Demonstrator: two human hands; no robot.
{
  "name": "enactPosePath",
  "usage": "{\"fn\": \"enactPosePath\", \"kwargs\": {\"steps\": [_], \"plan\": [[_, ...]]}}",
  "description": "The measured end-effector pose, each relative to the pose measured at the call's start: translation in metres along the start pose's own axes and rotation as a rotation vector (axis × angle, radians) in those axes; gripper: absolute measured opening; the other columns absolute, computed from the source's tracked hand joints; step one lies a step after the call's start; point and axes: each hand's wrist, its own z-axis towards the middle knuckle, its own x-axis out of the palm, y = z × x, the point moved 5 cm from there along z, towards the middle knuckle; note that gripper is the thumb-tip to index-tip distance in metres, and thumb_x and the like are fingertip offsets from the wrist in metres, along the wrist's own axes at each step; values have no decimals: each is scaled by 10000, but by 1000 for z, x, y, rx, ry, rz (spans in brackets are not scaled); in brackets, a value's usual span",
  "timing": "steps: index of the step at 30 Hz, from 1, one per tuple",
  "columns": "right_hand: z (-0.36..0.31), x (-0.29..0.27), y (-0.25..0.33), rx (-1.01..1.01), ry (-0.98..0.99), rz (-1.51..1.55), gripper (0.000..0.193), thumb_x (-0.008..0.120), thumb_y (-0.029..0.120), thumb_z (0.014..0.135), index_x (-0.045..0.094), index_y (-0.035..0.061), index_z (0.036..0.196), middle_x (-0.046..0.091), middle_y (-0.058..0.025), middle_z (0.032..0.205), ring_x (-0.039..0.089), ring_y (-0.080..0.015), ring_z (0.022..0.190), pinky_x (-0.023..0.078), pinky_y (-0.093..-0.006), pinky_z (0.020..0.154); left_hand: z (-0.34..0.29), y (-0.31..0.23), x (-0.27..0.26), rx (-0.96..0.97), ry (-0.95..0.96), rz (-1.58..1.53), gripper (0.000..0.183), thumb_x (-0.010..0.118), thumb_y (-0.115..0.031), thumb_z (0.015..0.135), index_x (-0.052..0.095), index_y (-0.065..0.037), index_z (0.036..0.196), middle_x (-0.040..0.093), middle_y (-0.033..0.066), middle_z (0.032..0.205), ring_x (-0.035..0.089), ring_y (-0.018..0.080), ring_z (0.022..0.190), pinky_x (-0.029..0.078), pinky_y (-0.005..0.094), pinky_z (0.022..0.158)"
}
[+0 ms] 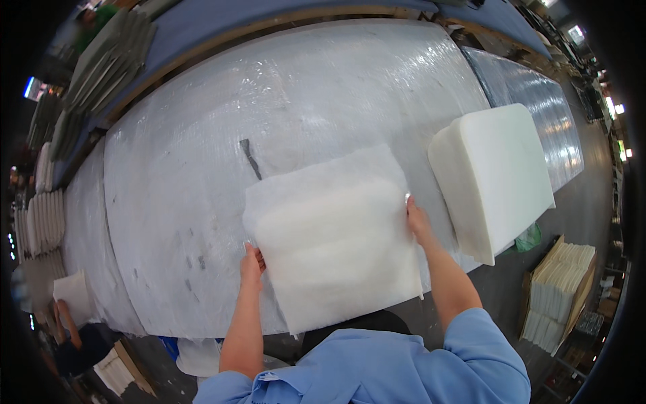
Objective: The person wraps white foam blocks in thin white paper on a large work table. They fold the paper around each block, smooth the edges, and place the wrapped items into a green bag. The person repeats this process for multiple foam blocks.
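A soft white padding sheet lies in front of me at the near edge of the wrapped table. Its far part looks thinner and more see-through than its thick near part. My left hand grips its left side, fingers curled at the edge. On the opposite side, my right hand pinches the edge, a little farther up. Small shiny spots show at both hands' fingertips; I cannot make out what they are. Just beyond the sheet's far left corner lies a dark narrow strip.
A thick stack of white sheets stands at the table's right. The table is covered in glossy clear plastic film. On the floor at right is a box of folded white pieces. Another person works at lower left; grey stacks stand far left.
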Motion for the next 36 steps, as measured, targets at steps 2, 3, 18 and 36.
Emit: {"fn": "enactPosePath", "kwargs": {"steps": [2,3,18,36], "plan": [[-1,-22,25,-182,-42,-233,777,413,603,1078,671,-109,1253,714,-254,1215,654,-286,1206,487,-406,993,2,-8,-22,78,-176,14,659,463,-525,1095,615,62,1353,690,133,1267,640,236,1132,500,372,977],[2,-28,32,-288,-98,-82,773,415,600,1074,670,-106,1256,705,-252,1246,647,-299,1221,482,-411,1002,0,-11,-34,107,-265,16,655,471,-530,1091,622,51,1353,694,128,1259,637,236,1131,496,375,976],[42,24,56,-153,142,72,809,406,643,1065,629,-89,1324,683,-158,1266,619,-246,1156,465,-380,1004,39,-47,18,48,-39,111,704,415,-554,1092,644,69,1327,663,215,1347,621,299,1254,462,396,1069],[31,1,29,-27,106,212,810,383,677,1061,549,-4,1467,583,-149,1471,548,-251,1316,415,-414,1079,41,-35,-34,183,-78,104,622,459,-518,1086,683,25,1289,702,160,1285,651,245,1168,479,378,1026]]}}
